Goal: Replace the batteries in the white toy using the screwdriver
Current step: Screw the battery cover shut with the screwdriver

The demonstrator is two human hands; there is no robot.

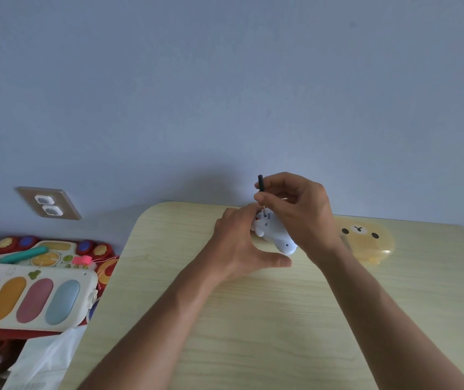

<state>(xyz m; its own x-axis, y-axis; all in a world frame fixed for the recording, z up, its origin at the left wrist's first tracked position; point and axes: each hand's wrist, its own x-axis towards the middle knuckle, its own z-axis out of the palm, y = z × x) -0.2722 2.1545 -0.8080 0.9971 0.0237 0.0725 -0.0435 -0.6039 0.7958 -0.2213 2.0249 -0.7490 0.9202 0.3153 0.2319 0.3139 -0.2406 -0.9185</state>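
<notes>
The white toy (274, 235) lies on the pale wooden table (225, 319) near its far edge, underside up. My left hand (239, 243) holds it from the left, fingers on its top and thumb stretched along the table below it. My right hand (295, 204) grips a small screwdriver (260, 182) with a black handle, held upright. Its thin metal shaft points down into the toy's underside. No batteries are visible.
A translucent yellow bear-face container (366, 240) sits just right of my right wrist. Left of the table lie colourful toys, among them a white keyboard toy (28, 296), and a white plastic bag (45, 358). A wall socket (47, 204) is on the blue wall.
</notes>
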